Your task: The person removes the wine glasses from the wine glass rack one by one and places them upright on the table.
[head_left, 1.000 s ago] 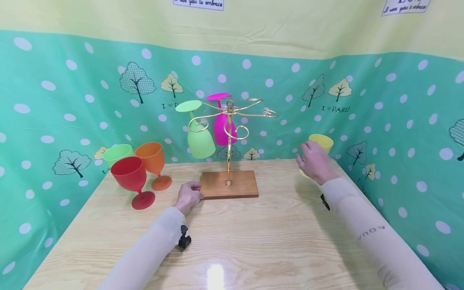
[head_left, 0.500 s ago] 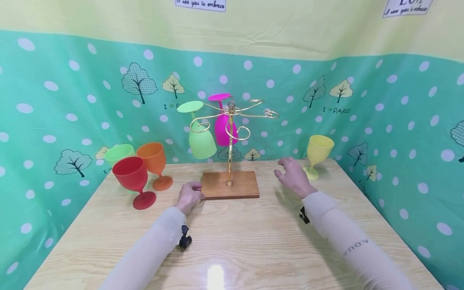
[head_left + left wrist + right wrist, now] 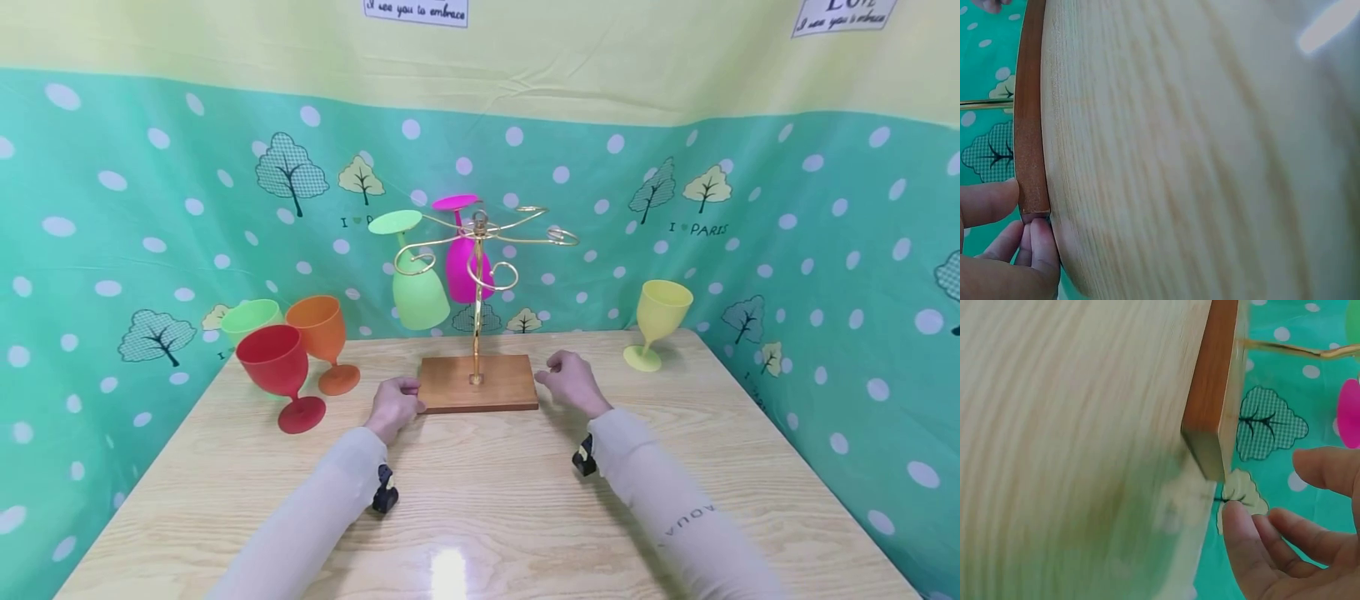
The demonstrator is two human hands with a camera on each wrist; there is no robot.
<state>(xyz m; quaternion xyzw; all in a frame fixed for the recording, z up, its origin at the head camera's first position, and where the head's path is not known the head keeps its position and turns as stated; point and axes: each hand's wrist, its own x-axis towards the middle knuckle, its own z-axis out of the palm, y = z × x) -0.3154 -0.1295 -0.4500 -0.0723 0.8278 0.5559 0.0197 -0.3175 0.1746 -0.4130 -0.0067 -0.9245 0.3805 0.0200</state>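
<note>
A gold metal stemware rack [image 3: 477, 321] on a brown wooden base [image 3: 446, 387] stands mid-table. Its curled arms bear a light green goblet [image 3: 420, 296] and a magenta goblet [image 3: 461, 271], both upside down. My left hand [image 3: 393, 407] holds the base's left end, thumb on top and fingertips against the end in the left wrist view. My right hand [image 3: 573, 385] is beside the right end. In the right wrist view its thumb and fingers [image 3: 1244, 534] are spread, with a gap between them and the base. A yellow goblet [image 3: 660, 312] stands upright beyond it.
To the left, red [image 3: 273, 362], orange [image 3: 318, 329] and green goblets [image 3: 251, 317] stand close together. A polka-dot curtain [image 3: 562, 142] rises behind the wooden table [image 3: 510, 517] and along its sides.
My right hand has come away from the yellow goblet, moving left and slightly toward me to the right end of the base. My left hand has stayed on the base.
</note>
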